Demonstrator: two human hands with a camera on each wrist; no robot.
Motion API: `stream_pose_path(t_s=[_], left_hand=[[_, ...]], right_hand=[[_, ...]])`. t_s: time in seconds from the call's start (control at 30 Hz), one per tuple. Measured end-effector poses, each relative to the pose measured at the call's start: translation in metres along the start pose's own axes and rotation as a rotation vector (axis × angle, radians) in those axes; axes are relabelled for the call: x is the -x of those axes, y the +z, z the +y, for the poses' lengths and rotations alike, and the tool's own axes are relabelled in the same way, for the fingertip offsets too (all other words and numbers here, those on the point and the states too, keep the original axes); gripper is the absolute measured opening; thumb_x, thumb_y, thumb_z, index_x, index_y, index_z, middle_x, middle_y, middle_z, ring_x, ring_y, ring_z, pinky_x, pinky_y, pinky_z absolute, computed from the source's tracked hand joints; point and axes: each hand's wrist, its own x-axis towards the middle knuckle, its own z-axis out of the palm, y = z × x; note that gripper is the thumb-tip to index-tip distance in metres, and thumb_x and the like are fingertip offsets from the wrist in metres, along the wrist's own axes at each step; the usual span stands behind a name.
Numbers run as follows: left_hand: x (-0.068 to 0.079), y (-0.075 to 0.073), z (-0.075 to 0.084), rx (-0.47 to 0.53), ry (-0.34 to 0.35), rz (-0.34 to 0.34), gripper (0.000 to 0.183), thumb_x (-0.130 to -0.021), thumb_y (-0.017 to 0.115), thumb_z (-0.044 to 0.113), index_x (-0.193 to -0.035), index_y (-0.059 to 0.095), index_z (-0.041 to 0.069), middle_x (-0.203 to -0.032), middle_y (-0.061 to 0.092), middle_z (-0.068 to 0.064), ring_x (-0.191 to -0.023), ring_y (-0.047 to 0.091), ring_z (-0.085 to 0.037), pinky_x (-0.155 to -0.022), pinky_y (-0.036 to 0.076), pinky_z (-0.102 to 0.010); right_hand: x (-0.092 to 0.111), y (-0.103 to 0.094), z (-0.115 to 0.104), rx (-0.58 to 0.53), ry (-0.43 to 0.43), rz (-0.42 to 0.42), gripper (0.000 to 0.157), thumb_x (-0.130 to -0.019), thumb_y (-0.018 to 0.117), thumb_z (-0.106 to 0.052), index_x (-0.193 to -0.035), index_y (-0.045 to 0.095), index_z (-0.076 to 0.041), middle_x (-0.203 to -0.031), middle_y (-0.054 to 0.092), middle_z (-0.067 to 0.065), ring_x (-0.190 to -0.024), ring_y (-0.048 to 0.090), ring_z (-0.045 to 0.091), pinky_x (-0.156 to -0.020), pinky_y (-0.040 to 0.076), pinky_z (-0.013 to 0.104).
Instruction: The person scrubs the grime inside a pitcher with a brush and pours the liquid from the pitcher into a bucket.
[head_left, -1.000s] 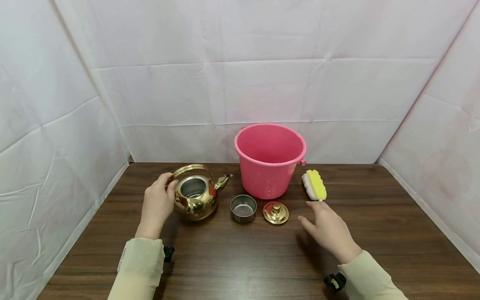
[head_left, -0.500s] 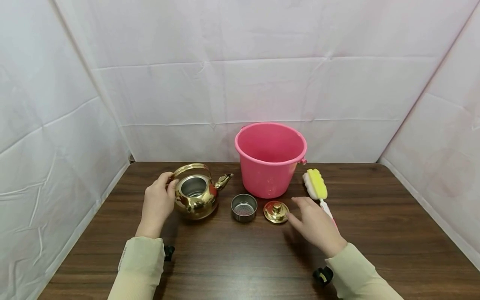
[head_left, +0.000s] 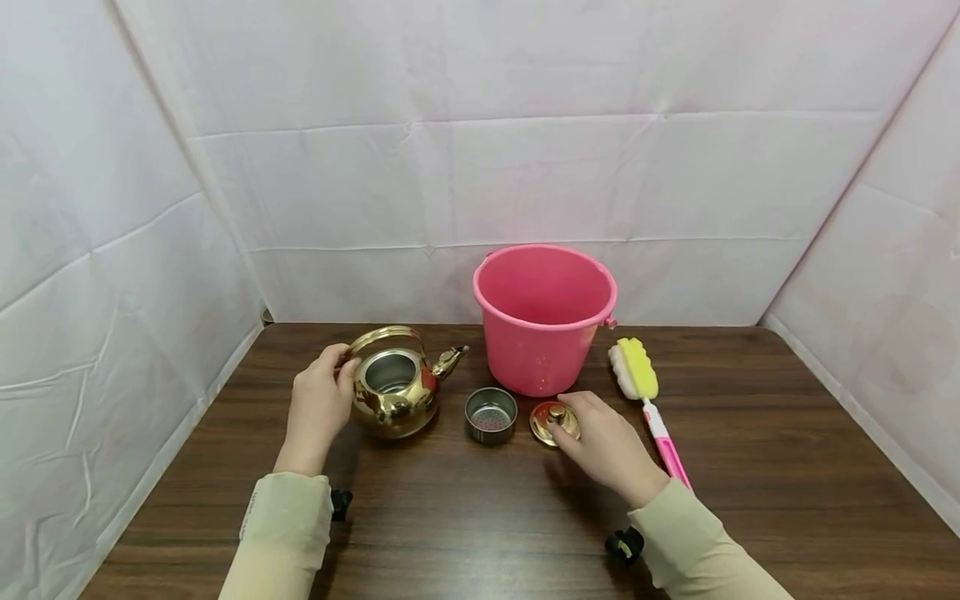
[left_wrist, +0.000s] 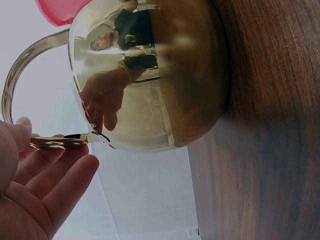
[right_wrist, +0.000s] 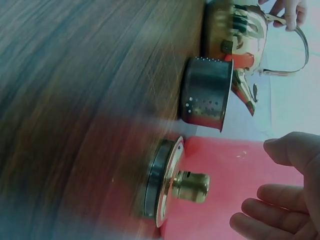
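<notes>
A shiny gold teapot (head_left: 395,398) without its lid stands upright at the left of the table, its spout toward the right. My left hand (head_left: 321,404) grips the near-left side of its arched handle (left_wrist: 30,55), thumb and fingers around it. The gold lid (head_left: 553,423) lies knob up in front of the bucket. Over it is my right hand (head_left: 611,442), fingers and thumb spread apart; in the right wrist view a gap shows between the fingers and the lid's knob (right_wrist: 191,186). Between teapot and lid sits a metal strainer basket (head_left: 491,415) with small holes.
A pink bucket (head_left: 543,354) stands at the back, behind the strainer and lid. To its right lies a brush (head_left: 660,433) with a yellow and white sponge head and pink handle, partly behind the right forearm. White sheets (head_left: 450,183) hang around the dark wooden table (head_left: 450,517).
My right hand has moved left from beside the sponge brush to over the gold lid, uncovering the brush's handle. My left hand stays on the teapot's handle.
</notes>
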Motion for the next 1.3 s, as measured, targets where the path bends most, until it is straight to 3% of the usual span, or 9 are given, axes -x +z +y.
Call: stream_pose_path(t_s=[0.33, 0.57, 0.8, 1.03, 1.3], left_hand=[[-0.001, -0.001, -0.002, -0.011, 0.037, 0.016, 0.020, -0.093, 0.058, 0.010, -0.108, 0.059, -0.003, -0.097, 0.067, -0.024, -0.087, 0.065, -0.040, -0.075, 0.052, -0.051], [-0.001, 0.000, 0.000, -0.011, -0.002, -0.022, 0.022, -0.095, 0.057, 0.012, -0.111, 0.059, -0.002, -0.100, 0.067, -0.024, -0.091, 0.065, -0.040, -0.077, 0.052, -0.050], [0.000, 0.000, -0.001, -0.011, 0.001, -0.002, 0.021, -0.094, 0.058, 0.011, -0.110, 0.059, -0.002, -0.099, 0.067, -0.024, -0.089, 0.065, -0.039, -0.077, 0.052, -0.050], [0.000, -0.001, 0.001, -0.011, 0.000, -0.003, 0.022, -0.094, 0.057, 0.012, -0.111, 0.059, -0.002, -0.100, 0.067, -0.023, -0.088, 0.065, -0.039, -0.075, 0.052, -0.050], [-0.001, 0.000, 0.001, 0.001, 0.004, 0.012, 0.021, -0.094, 0.058, 0.011, -0.110, 0.060, -0.002, -0.100, 0.068, -0.023, -0.090, 0.066, -0.038, -0.077, 0.053, -0.049]], right_hand=[[-0.007, 0.006, -0.013, -0.045, -0.018, -0.001, 0.038, -0.084, 0.070, -0.028, -0.117, 0.062, -0.011, -0.113, 0.064, 0.007, -0.100, 0.062, 0.019, -0.082, 0.054, 0.042], [-0.013, 0.009, -0.017, -0.040, -0.049, 0.002, 0.039, -0.084, 0.071, -0.027, -0.116, 0.063, -0.005, -0.113, 0.064, 0.008, -0.102, 0.062, 0.021, -0.086, 0.053, 0.041], [-0.024, 0.010, -0.024, -0.044, -0.085, -0.018, 0.039, -0.085, 0.069, -0.028, -0.117, 0.063, -0.005, -0.114, 0.064, 0.007, -0.104, 0.063, 0.019, -0.086, 0.054, 0.040], [-0.032, 0.009, -0.031, -0.054, -0.124, -0.031, 0.040, -0.085, 0.070, -0.027, -0.118, 0.062, -0.005, -0.113, 0.064, 0.007, -0.088, 0.062, 0.015, -0.079, 0.055, 0.035], [-0.045, 0.010, -0.041, -0.034, -0.180, -0.042, 0.038, -0.085, 0.069, -0.026, -0.116, 0.063, -0.006, -0.112, 0.064, 0.006, -0.105, 0.061, 0.018, -0.091, 0.052, 0.037]])
